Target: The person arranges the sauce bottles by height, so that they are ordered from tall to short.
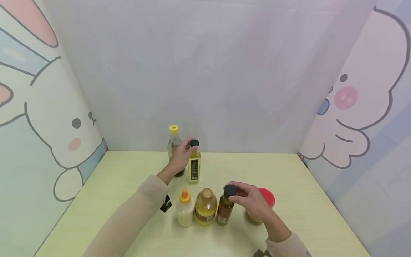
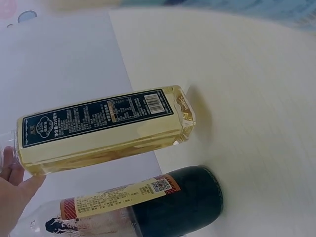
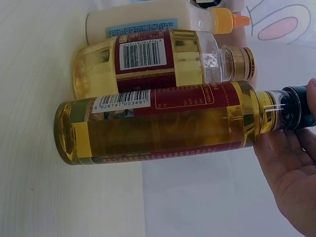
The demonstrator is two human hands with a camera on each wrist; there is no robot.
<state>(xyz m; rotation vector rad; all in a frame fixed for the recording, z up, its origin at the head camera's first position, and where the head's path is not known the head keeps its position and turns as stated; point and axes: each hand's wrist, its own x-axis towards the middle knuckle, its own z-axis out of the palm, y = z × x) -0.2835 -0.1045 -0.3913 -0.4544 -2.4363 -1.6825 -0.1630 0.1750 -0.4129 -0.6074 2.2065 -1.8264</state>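
A squat, round-shouldered clear bottle of yellow liquid with a gold cap [image 1: 206, 208] is set on the pale yellow table [image 1: 282, 175]. Behind that gold-capped bottle, slightly left, a slim, square-sided clear bottle of yellow liquid with a black cap [image 1: 194, 168] is pinched near its top by the left hand's [image 1: 179, 157] fingers; farther left, a yellow-capped clear bottle with a dark lower part [image 1: 172, 145] is placed. Just right of the gold-capped bottle, a round amber bottle with a black cap [image 1: 225, 210] is gripped at cap and neck by the right hand's [image 1: 253, 200] fingers. Just left, an orange-nozzled milky squeeze bottle [image 1: 185, 215] is seen.
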